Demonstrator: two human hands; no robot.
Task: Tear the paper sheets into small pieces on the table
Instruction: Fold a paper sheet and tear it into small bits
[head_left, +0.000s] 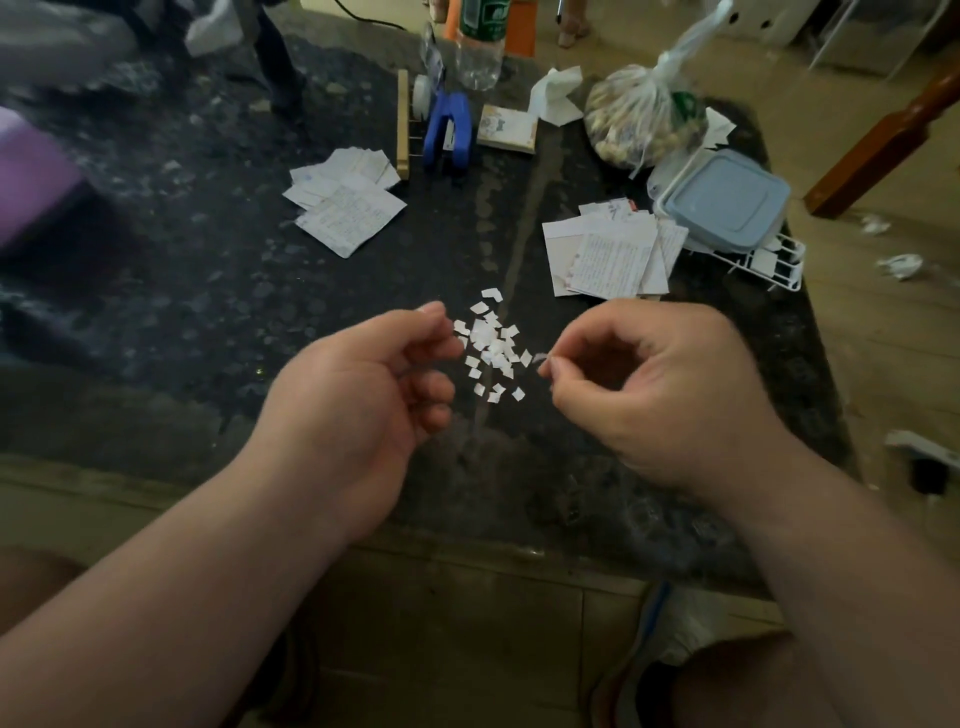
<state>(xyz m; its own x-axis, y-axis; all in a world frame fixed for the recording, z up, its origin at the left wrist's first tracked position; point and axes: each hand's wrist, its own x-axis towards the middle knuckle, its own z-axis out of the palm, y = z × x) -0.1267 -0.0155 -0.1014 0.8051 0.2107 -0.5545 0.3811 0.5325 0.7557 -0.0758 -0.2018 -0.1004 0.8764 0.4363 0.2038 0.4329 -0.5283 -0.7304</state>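
Note:
A small heap of torn white paper pieces (491, 345) lies on the dark stone table (208, 270), between my two hands. My right hand (649, 384) hovers just right of the heap and pinches a tiny paper scrap (540, 358) between thumb and forefinger. My left hand (374, 379) hangs left of the heap with its fingers loosely curled; nothing shows in it. Two stacks of written paper sheets lie farther back: one stack at the centre left (345, 200), another at the right (610, 254).
At the back stand a blue hole punch (448, 132), a wooden strip (402, 124), a plastic bottle (479, 44), a small notepad (506, 129), a tied bag of nuts (644, 117) and a pale blue lidded box (724, 200) on a white wire rack (769, 265).

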